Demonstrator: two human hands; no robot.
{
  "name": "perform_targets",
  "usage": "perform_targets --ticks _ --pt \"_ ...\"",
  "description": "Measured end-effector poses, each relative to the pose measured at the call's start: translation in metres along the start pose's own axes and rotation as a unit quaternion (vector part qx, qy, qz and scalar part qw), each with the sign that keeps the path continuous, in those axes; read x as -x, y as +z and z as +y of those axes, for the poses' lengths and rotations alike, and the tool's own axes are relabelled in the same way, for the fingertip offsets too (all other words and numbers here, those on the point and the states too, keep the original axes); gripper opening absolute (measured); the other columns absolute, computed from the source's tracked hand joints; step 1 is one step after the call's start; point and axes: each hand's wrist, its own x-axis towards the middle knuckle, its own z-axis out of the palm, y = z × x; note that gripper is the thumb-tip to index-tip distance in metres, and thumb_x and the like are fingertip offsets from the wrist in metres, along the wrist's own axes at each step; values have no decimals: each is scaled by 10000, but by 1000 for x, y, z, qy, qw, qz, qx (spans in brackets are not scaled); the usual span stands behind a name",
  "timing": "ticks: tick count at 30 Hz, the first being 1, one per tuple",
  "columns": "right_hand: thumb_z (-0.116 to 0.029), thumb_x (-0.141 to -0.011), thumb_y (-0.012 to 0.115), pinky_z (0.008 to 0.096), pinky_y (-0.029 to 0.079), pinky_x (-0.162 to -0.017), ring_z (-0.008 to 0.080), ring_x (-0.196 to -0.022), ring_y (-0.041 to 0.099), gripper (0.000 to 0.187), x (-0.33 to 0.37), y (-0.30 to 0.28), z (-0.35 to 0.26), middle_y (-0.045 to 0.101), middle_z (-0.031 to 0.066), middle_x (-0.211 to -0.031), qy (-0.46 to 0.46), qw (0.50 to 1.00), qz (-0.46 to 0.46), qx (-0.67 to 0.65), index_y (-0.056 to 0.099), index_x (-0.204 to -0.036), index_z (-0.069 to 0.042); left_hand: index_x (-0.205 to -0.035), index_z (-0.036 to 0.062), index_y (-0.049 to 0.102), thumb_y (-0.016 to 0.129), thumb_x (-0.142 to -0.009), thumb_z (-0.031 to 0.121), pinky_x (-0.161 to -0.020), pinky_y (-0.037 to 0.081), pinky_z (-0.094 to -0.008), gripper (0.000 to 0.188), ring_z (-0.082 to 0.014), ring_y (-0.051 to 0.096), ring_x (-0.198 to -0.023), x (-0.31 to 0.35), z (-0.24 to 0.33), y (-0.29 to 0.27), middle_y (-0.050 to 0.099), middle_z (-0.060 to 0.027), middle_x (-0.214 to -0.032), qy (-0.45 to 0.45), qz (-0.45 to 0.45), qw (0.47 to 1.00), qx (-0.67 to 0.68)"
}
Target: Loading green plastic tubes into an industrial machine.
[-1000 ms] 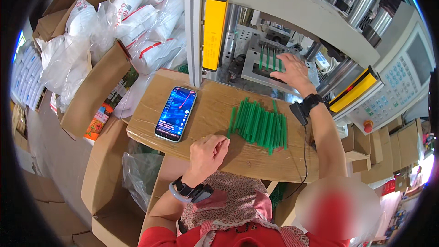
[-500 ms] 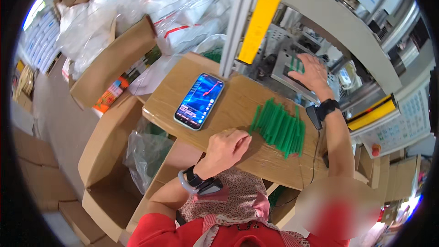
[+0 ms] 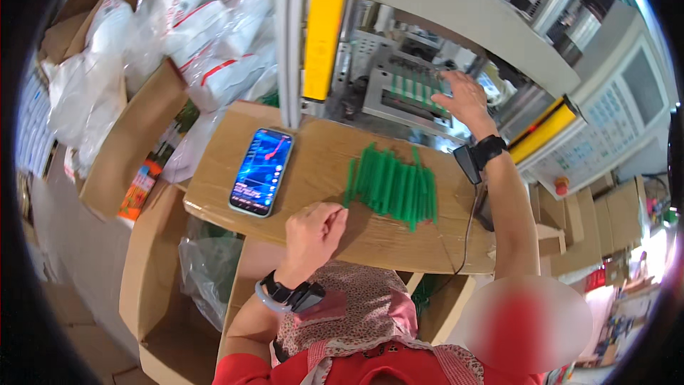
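A factory workstation: a cardboard-topped desk (image 3: 399, 242) stands before a grey machine, with cartons and white plastic bags (image 3: 178, 36) heaped beyond its far left corner. A pile of green tubes (image 3: 395, 182) lies on the desk and serves as the landmark here.

Compared with half a second ago, the view has swung back so the desk sits more level and central, and the left hand (image 3: 313, 232) has shifted from flat beside the pile to a loose curl just short of its near left end. The right hand (image 3: 467, 96) has stayed on the machine's grey fixture plate (image 3: 402, 93), beyond the pile, where more green tubes stand in rows.

The left forearm comes up from the lower edge, wrist wearing a dark watch, knuckles up; its fingers (image 3: 335, 217) are curled and pressed together, the tips just beside the nearest tube, and whether they pinch one cannot be told. The right arm stretches out long, past the right side of the pile, wrist strapped with a black band; its fingers are spread, resting on the plate's tubes.

A lit smartphone (image 3: 261, 171) lies left of the pile, apart from it.
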Motion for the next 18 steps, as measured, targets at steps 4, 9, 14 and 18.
perform_targets --ticks 4,9,14,18 --pt "-440 -724 658 435 383 -935 284 -1153 480 576 22 -2 27 533 79 -1219 38 996 -61 51 533 -1186 -121 -779 7 614 647 -803 74 -456 385 -284 79 -172 508 -480 0 2 3 557 -88 -606 -14 -7 1000 9" --pt "-422 -714 668 429 389 -922 269 -1144 487 561 29 4 30 546 71 -1196 48 994 -89 41 542 -1172 -124 -784 35 610 653 -796 96 -452 391 -291 75 -180 498 -478 1 2 4 542 -68 -595 -4 -7 1000 -4" --pt "-413 -699 695 485 329 -958 272 -1156 469 575 28 8 27 555 65 -1185 40 997 -65 26 541 -1176 -130 -787 24 613 651 -800 85 -454 389 -283 73 -169 503 -483 1 2 4 551 -76 -606 -15 -5 1000 -7" --pt "-427 -685 707 523 297 -978 280 -1171 453 607 27 11 16 556 63 -1185 9 999 -36 1 533 -1186 -129 -787 14 613 649 -802 73 -455 382 -280 71 -164 500 -481 2 3 4 553 -82 -609 -14 0 1000 -5"
